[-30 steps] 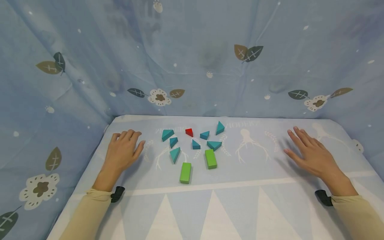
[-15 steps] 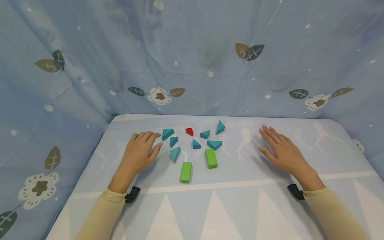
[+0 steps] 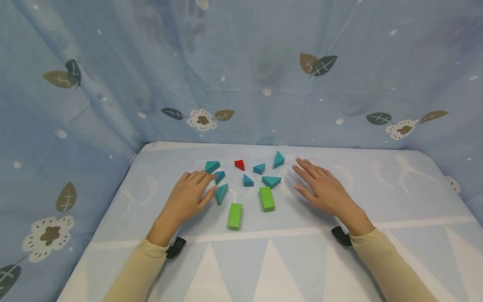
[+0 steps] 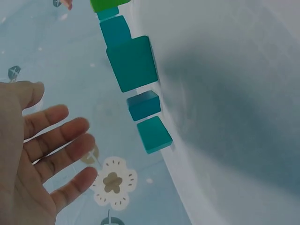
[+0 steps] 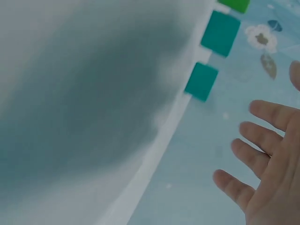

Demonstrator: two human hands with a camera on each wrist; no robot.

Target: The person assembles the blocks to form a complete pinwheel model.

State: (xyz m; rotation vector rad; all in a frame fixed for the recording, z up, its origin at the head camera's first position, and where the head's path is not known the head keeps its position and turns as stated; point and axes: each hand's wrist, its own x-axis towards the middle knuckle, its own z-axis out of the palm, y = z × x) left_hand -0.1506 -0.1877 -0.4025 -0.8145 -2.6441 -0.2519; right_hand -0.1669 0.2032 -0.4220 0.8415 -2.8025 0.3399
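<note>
My left hand (image 3: 188, 196) hovers at the left side of a group of small blocks, its fingers relaxed and holding nothing. Its fingertips overlap a small blue triangular block (image 3: 219, 176) in the head view, with teal triangular blocks (image 3: 222, 194) right by the thumb. To the right of the group is my right hand (image 3: 323, 188), fingers spread and palm bare. Nearest to it are a teal triangular block (image 3: 279, 160) and a wider teal triangle (image 3: 271, 181). In the left wrist view, several teal and blue blocks (image 4: 133, 63) stand in a row beyond the fingers.
A red block (image 3: 239, 165) and small blue triangles (image 3: 247, 180) lie mid-group. Two green rectangular blocks (image 3: 235, 216) lie nearer the front. A patterned cloth covers the table (image 3: 302, 260), and a blue printed curtain (image 3: 241, 63) hangs behind and at the sides.
Both hands have moved inward toward the blocks, the left one rightward and the right one leftward. The blocks have kept their places.
</note>
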